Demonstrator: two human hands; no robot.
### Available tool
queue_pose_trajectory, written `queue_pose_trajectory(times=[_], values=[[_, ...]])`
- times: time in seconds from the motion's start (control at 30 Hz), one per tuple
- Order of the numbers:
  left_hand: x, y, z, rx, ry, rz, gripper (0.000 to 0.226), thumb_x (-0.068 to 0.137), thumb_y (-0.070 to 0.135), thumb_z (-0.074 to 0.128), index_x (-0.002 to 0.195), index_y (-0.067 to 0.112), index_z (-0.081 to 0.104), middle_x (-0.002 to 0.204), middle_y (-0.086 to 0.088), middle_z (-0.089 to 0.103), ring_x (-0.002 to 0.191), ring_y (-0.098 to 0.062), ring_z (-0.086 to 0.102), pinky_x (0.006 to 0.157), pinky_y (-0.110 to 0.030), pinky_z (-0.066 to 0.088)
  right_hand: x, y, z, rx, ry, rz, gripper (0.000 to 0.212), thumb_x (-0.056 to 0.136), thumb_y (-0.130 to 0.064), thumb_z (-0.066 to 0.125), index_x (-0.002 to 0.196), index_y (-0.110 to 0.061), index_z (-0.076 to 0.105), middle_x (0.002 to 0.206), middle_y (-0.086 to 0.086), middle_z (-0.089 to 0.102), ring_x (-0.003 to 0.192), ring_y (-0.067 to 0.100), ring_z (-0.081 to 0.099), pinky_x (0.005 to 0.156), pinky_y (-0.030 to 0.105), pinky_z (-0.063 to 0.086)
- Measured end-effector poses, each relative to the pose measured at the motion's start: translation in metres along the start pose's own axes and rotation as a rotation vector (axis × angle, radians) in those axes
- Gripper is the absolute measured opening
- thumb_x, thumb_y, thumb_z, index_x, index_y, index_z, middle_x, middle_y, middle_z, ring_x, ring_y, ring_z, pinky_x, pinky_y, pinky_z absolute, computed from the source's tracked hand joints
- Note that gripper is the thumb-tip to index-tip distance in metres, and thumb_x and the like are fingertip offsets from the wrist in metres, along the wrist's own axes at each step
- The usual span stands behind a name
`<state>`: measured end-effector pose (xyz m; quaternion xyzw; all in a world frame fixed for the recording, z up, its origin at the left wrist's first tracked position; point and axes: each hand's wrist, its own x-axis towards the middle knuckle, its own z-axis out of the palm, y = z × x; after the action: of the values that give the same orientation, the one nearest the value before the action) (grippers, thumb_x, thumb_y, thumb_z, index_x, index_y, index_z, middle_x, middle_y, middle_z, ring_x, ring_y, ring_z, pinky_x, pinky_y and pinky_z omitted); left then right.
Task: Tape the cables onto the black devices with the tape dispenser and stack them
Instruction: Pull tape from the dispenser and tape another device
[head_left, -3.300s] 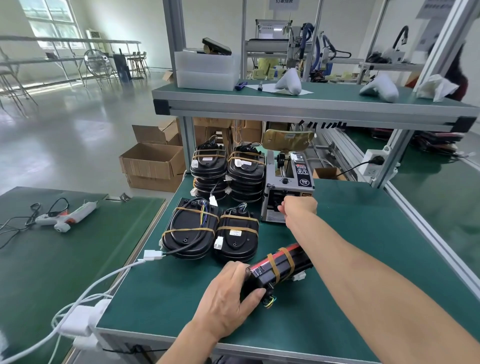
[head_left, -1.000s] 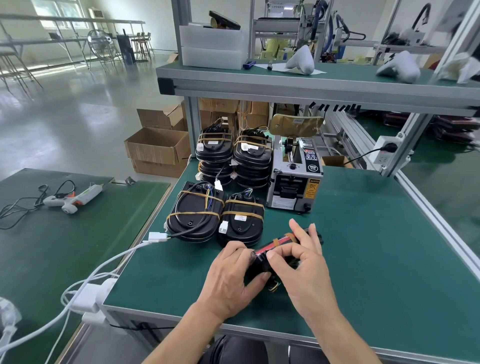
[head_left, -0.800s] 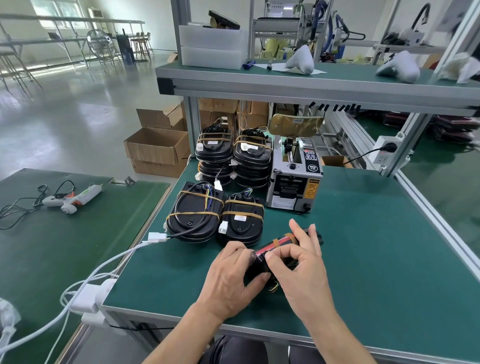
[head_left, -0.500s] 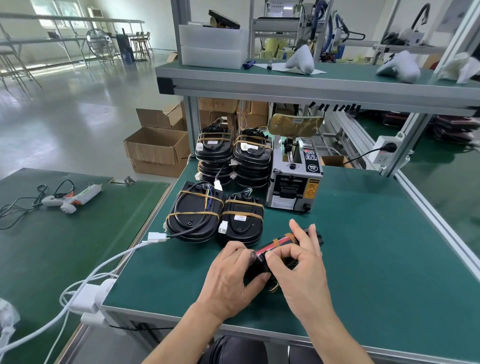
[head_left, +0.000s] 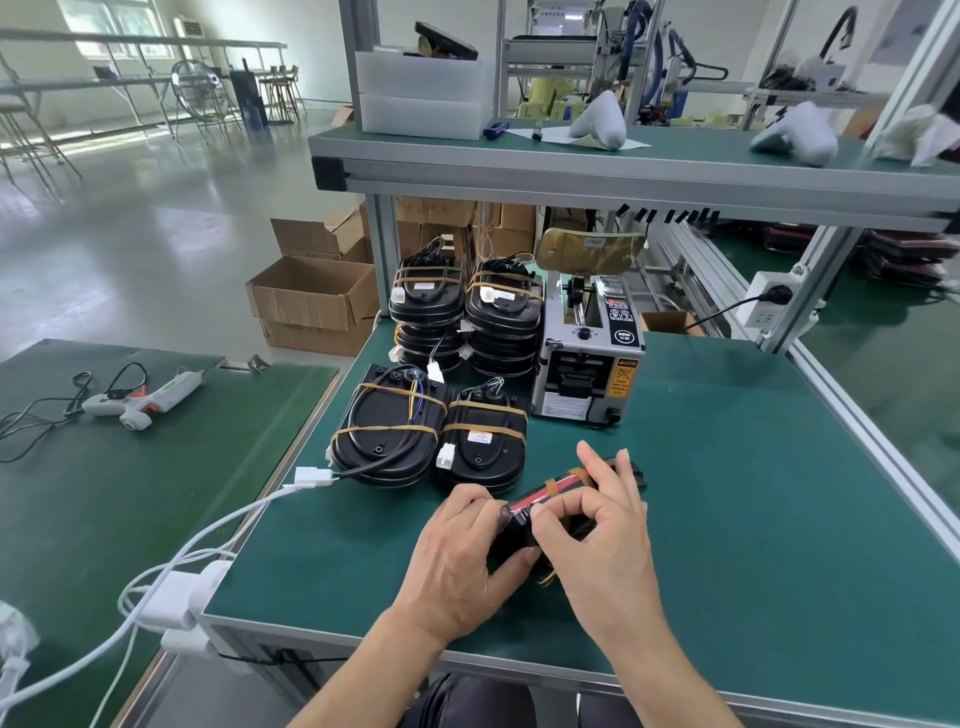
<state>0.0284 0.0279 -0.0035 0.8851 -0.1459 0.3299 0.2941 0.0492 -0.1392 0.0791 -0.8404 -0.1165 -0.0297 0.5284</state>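
A black device (head_left: 558, 491) with a red edge and brown tape bands stands on its side near the front of the green table (head_left: 727, 493). My left hand (head_left: 462, 556) grips its near end. My right hand (head_left: 597, 525) curls over the top, thumb and forefinger pinching at the red edge; whether they hold a tape piece I cannot tell. Two taped devices (head_left: 389, 431) (head_left: 483, 444) lie flat just behind. Two stacks of taped devices (head_left: 426, 312) (head_left: 501, 317) stand further back. The grey tape dispenser (head_left: 589, 358) sits right of the stacks.
An overhead shelf (head_left: 623, 176) spans the back. A white cable and connector (head_left: 311, 475) lie at the table's left edge. A glue gun (head_left: 140, 405) rests on the left table. A power socket (head_left: 769, 304) hangs on the right post. Cardboard boxes (head_left: 311, 301) stand on the floor.
About three seconds ago my right hand reached to the dispenser; it has come back onto the device. Over the last second both hands have stayed nearly still.
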Motion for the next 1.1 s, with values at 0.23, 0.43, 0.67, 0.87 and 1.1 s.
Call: queue_pose_trajectory(times=[0.23,0.43,0.67,0.87,1.1], values=[[0.0003,0.0002,0.0002,-0.002,0.003,0.003,0.046,0.098,0.044,0.068,0.095,0.040,0.023,0.089,0.014,0.039,0.092,-0.021,0.053,0.070,-0.039,0.051,-0.0007,-0.0009,0.0001,-0.019,0.003,0.011,0.012,0.082,-0.027,0.075,0.078,-0.037,0.069,0.158,-0.023,0.039,0.151,-0.013,-0.002,0.127,0.044,-0.006],[0.0003,0.0018,-0.0015,0.002,-0.001,-0.004,0.045,0.098,0.046,0.066,0.095,0.041,0.021,0.089,0.012,0.043,0.092,-0.022,0.054,0.069,-0.037,0.051,-0.0009,-0.0025,0.0008,-0.043,0.011,0.017,0.017,0.082,-0.028,0.077,0.067,-0.029,0.069,0.158,-0.021,0.040,0.152,-0.011,-0.001,0.127,0.046,-0.005],[0.0000,0.0015,-0.0015,-0.011,-0.011,-0.014,0.041,0.099,0.046,0.066,0.094,0.040,0.026,0.087,0.007,0.048,0.092,-0.023,0.054,0.070,-0.039,0.051,-0.0007,-0.0044,-0.0006,-0.079,0.004,-0.001,0.021,0.083,-0.028,0.076,0.064,-0.029,0.067,0.158,-0.018,0.041,0.149,-0.012,0.000,0.127,0.043,-0.008],[0.0003,0.0021,-0.0010,-0.004,-0.011,-0.022,0.042,0.098,0.045,0.067,0.094,0.040,0.025,0.087,0.005,0.051,0.092,-0.024,0.055,0.070,-0.038,0.051,-0.0007,-0.0051,-0.0013,-0.065,0.016,-0.008,0.020,0.083,-0.027,0.077,0.066,-0.028,0.067,0.157,-0.017,0.042,0.153,-0.007,0.002,0.128,0.039,-0.007],[0.0006,0.0009,-0.0008,0.026,-0.013,-0.030,0.039,0.102,0.052,0.059,0.084,0.020,0.046,0.085,0.002,0.053,0.094,-0.025,0.056,0.072,-0.040,0.052,-0.0025,-0.0006,-0.0004,0.027,0.045,-0.008,0.019,0.085,-0.020,0.076,0.080,-0.027,0.059,0.150,-0.024,0.044,0.150,-0.013,0.003,0.128,0.045,-0.003]])
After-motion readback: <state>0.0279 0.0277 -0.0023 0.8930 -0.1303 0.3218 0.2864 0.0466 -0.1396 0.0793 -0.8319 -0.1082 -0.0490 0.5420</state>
